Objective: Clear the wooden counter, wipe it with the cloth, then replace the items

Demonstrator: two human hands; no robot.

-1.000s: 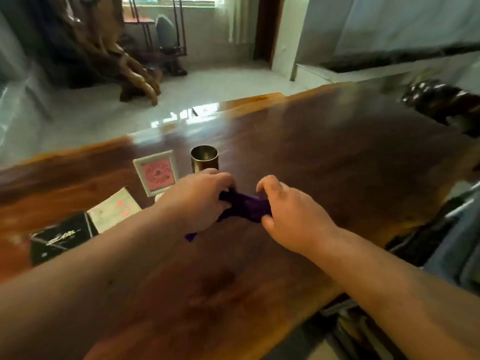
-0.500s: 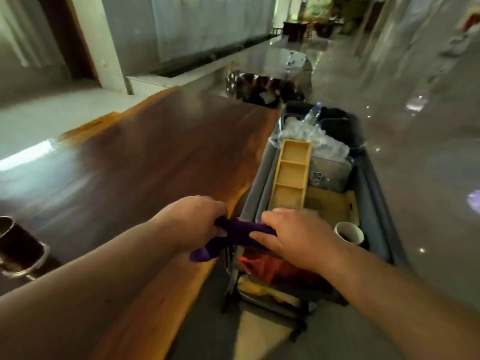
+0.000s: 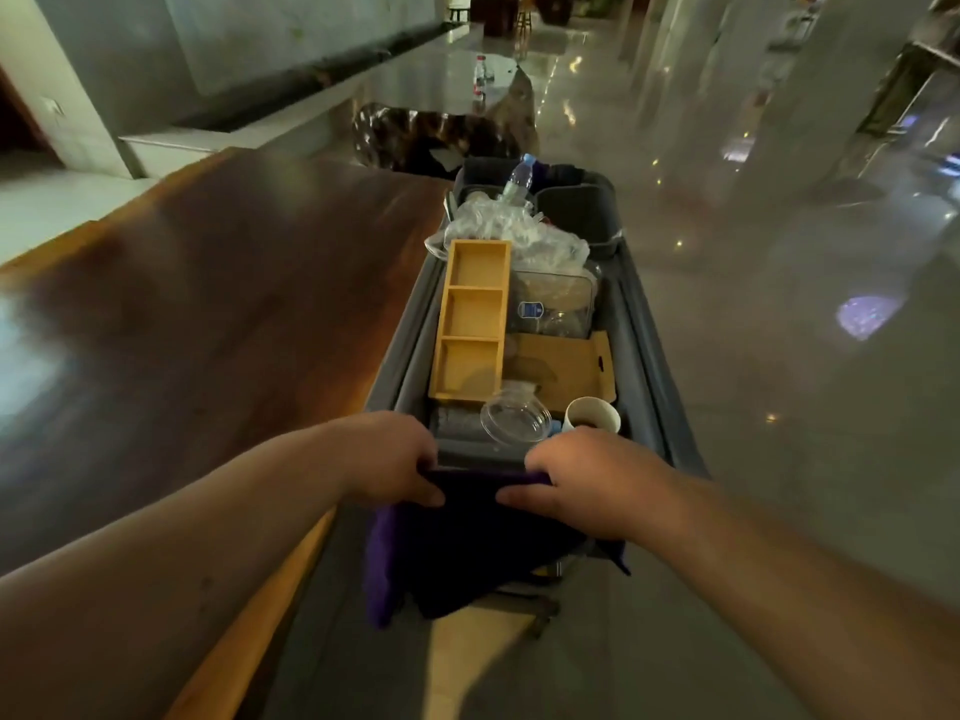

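A dark purple cloth (image 3: 467,543) hangs spread open over the near end of a grey cart (image 3: 644,324). My left hand (image 3: 389,459) grips its top left corner and my right hand (image 3: 576,480) grips its top right corner, both at the cart's near rim. The wooden counter (image 3: 208,314) runs along the left, its dark polished top bare in the part that shows. On the cart lie a three-compartment wooden tray (image 3: 472,319), a clear glass lid (image 3: 514,420), a paper cup (image 3: 592,415), a clear lidded box (image 3: 556,304) and a wooden board (image 3: 561,366).
Crumpled plastic (image 3: 514,226) and a water bottle (image 3: 519,176) sit at the cart's far end beside a dark bin (image 3: 576,210). A glossy dark stone block (image 3: 436,132) stands beyond the counter. Shiny tiled floor (image 3: 779,356) stretches to the right.
My view swung right from the counter to the cart. The cloth, bunched between both hands over the counter before, is now spread out and hanging over the cart's near end.
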